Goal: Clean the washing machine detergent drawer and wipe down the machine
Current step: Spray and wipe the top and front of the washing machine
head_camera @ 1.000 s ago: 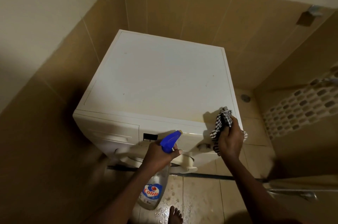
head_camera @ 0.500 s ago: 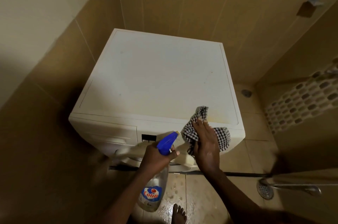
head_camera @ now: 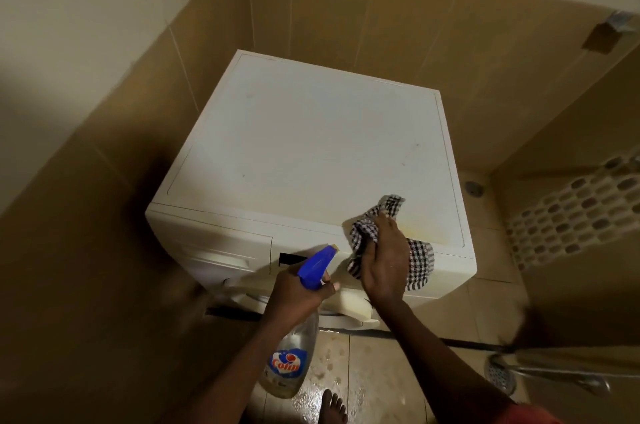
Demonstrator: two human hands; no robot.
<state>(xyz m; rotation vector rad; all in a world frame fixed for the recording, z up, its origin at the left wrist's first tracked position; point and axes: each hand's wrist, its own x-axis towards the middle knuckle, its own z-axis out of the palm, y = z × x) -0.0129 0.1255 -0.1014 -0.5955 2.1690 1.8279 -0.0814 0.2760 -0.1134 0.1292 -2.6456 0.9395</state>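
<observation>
Left hand (head_camera: 298, 295) curls round the spray bottle (head_camera: 291, 364), hiding its trigger. Right hand (head_camera: 386, 261) presses flat on the checked cloth (head_camera: 419, 261) at the washing machine (head_camera: 311, 146) top's five o'clock corner. The dim detergent drawer (head_camera: 214, 247) sits closed at eight o'clock.
</observation>
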